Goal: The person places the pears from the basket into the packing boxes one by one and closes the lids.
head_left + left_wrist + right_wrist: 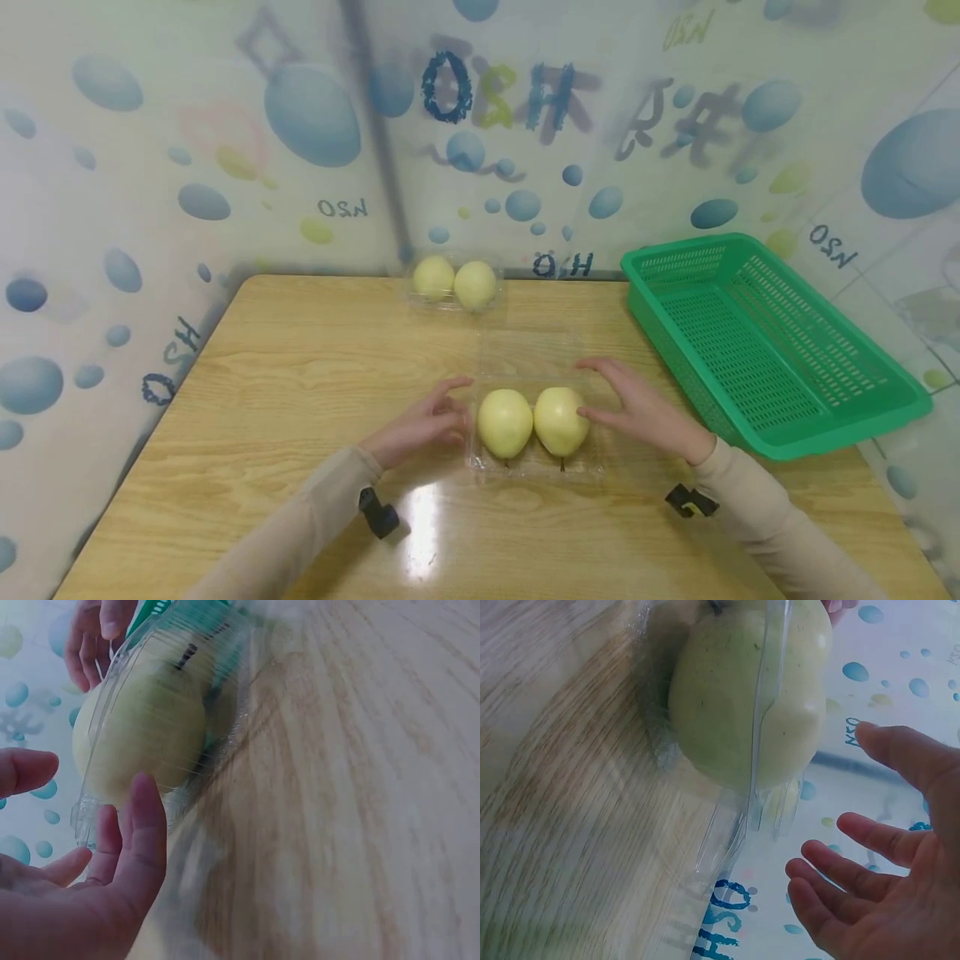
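Observation:
Two pale yellow-green pears (505, 423) sit side by side in a clear plastic clamshell box (536, 468), stems toward the person. The box's transparent lid (528, 350) lies folded back, away from the person. At the box's left side is my left hand (423, 423), fingers loosely bent and holding nothing; in the left wrist view its fingertips (146, 799) come close to the box wall, and contact cannot be told. My right hand (645, 408) is spread at the right side, thumb near the right pear (561, 421). The right wrist view shows its fingers (847, 885) apart from the box.
A second clear box (448, 305) with two pears (476, 285) stands at the table's back edge. On the right is a green plastic basket (750, 350) with slotted sides. A patterned sheet (300, 183) hangs behind the wooden table (300, 358).

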